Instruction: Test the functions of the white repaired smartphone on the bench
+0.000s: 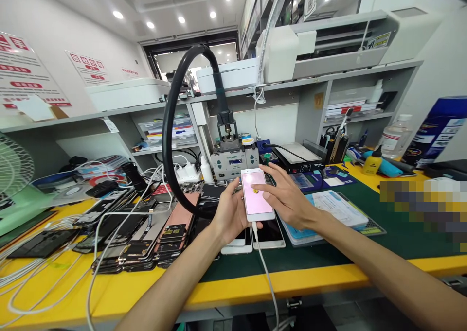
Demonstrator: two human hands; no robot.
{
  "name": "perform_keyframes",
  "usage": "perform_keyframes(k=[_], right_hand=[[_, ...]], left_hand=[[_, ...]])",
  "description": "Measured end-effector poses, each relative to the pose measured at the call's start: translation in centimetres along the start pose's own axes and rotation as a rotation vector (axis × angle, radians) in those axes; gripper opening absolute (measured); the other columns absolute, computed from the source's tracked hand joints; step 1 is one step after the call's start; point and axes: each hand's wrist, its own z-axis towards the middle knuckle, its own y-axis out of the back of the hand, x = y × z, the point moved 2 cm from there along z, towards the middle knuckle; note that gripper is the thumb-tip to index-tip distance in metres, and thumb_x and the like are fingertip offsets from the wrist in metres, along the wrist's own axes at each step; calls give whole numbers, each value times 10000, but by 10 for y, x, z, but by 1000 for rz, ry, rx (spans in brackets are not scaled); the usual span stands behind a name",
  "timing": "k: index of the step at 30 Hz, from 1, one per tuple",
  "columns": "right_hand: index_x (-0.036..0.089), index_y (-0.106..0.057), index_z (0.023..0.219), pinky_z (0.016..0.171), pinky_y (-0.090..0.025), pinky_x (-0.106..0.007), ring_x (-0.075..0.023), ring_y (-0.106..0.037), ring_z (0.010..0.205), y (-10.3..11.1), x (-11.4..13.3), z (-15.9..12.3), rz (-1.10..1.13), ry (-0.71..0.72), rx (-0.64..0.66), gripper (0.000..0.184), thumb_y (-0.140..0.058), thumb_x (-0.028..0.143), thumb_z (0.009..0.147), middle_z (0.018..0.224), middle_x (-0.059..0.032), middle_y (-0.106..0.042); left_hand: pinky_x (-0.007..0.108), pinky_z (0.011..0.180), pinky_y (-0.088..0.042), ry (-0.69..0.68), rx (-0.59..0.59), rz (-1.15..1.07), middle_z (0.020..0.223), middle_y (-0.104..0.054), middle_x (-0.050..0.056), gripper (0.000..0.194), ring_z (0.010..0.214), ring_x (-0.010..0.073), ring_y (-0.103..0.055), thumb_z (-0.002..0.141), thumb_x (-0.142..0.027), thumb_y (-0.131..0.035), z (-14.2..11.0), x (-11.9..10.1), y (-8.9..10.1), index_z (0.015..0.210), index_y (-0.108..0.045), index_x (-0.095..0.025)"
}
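A white smartphone [256, 204] with a lit pink screen is held up in my left hand [233, 212], whose fingers wrap behind it and along its left side. My right hand [288, 197] is over the phone, fingers apart, with a fingertip at the yellow icon on the screen. A white charging cable [263, 260] is plugged into the phone's lower edge and hangs down past the table edge. Beneath the phone, more white phones [268, 236] lie on the dark green mat [328, 260], partly hidden by my hands.
Stacked phone screens [175, 234] and loose white cables [40, 306] cover the left side. A hot-air station [235, 162] with a thick black hose [170, 127] stands behind. A notebook [337, 209] lies right; a yellow bottle [372, 163] stands farther back.
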Motion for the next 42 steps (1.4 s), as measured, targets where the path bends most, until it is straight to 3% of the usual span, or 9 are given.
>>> perform_keyframes(k=[6, 13, 20, 25, 32, 42], right_hand=[[254, -633, 1372, 1188, -216, -628, -367, -134, 1527, 1, -3, 1, -73, -51, 4, 431, -382, 352, 1036, 1633, -95, -292], [223, -622, 1376, 1176, -252, -635, -362, -134, 1528, -1, -6, 1, -149, -23, 7, 441, -361, 342, 1042, 1626, -122, -291], [254, -726, 1242, 1150, -274, -665, -391, -163, 1515, 0, 4, -1, -96, 127, -12, 370, -439, 318, 1017, 1615, -84, -334], [252, -771, 1142, 1148, -277, -659, -400, -194, 1504, -4, 17, -4, -52, 237, 36, 331, -484, 253, 979, 1592, -69, -384], [221, -789, 1022, 1164, -265, -653, -392, -211, 1503, -8, 25, -6, -4, 305, 59, 300, -513, 172, 915, 1569, -79, -421], [216, -802, 1001, 1087, -352, -648, -398, -318, 1451, 3, 12, -6, -22, 330, -93, 307, -516, 159, 907, 1469, -106, -538]], left_hand=[[410, 526, -578, 117, 53, 66, 1026, -669, 156, 622, 789, 308, -693, 963, -639, -357, -1, 8, -5, 1305, -546, -155], [417, 514, -571, 135, 65, 75, 986, -668, 159, 647, 762, 306, -687, 962, -657, -312, -1, 9, -6, 1273, -547, -141], [409, 507, -561, 128, 72, 23, 916, -659, 124, 596, 731, 295, -678, 951, -661, -331, 2, 4, 2, 1178, -576, -167], [403, 503, -555, 97, 0, 3, 830, -617, 73, 550, 666, 260, -653, 951, -655, -338, 3, -3, 7, 1040, -581, -170], [407, 512, -553, 68, -32, -5, 872, -611, 63, 550, 615, 220, -616, 956, -645, -342, 4, -5, 9, 1074, -590, -169], [375, 495, -533, 31, -37, -31, 966, -653, 133, 539, 702, 264, -657, 964, -617, -343, 0, -14, 10, 1132, -583, -165]])
